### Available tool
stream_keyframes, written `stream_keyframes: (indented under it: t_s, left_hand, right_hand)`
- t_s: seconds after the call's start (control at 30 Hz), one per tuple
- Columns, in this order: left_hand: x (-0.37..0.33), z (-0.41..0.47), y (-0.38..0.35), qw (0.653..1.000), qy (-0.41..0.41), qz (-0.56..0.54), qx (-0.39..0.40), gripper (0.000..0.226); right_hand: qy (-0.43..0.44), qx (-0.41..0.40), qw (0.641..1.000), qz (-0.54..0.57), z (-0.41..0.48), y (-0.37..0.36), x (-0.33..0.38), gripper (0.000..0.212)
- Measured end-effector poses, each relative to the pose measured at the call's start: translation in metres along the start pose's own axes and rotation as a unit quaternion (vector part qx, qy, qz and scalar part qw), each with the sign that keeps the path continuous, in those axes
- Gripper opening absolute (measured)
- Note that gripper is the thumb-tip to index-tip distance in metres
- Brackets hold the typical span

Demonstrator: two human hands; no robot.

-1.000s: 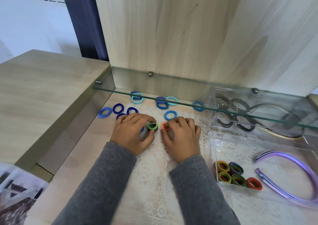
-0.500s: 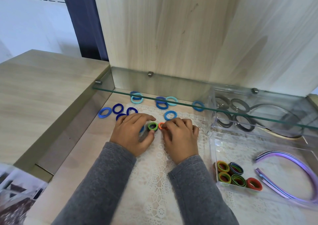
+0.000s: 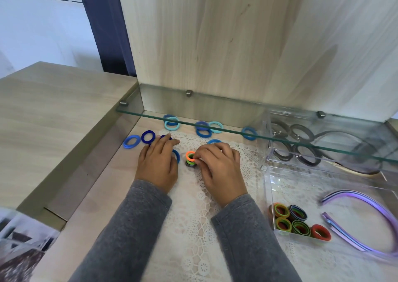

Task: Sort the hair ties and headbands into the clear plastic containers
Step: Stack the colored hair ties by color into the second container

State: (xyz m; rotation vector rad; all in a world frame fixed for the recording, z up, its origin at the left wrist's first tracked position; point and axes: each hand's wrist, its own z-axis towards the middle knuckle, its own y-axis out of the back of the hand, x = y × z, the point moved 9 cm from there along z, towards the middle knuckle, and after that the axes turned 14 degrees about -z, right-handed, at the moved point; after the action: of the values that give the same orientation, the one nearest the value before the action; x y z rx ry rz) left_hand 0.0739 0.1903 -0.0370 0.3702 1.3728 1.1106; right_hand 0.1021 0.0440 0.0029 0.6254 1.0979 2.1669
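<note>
sleeves [image 3: 133, 227]: long, grey knit, both arms | cuffs: end at wrists | hands: bare

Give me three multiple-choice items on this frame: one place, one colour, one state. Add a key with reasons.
1. Where do the purple headbands lie?
A. On the glass shelf
B. In the near clear container
C. On the wooden top at far left

2. What colour is the top tie of the small stack at the right hand?
A. White
B. Purple
C. Orange

3. How is the left hand?
A. Flat, fingers straight, over blue hair ties
B. Gripping a headband
C. Raised onto the glass shelf

Key:
1 B: the headbands lie inside that container's walls.
2 C: the orange hair tie, pinched by the right hand, tops green and dark ones.
3 A: its fingers are straight and curl round nothing.
</note>
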Motion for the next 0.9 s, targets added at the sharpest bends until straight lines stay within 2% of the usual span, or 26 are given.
stream_keyframes:
  t_s: [0.17, 0.5, 0.9]
  left_hand:
    - [0.001, 0.001, -0.001, 1.000, 0.008, 0.006, 0.007, 0.044]
    - [-0.002, 0.000, 0.000, 1.000, 0.010, 0.000, 0.011, 0.043]
    - [-0.011, -0.002, 0.004, 1.000, -0.024, -0.003, -0.001, 0.044]
  right_hand:
    - [0.007, -0.014, 0.999, -0.029, 0.000, 0.002, 0.002, 0.009]
    - [0.002, 0.059, 0.998, -0.030, -0.002, -0.009, 0.002, 0.027]
    - [-0.002, 0.114, 0.992, -0.055, 0.004, -0.017, 0.006, 0.019]
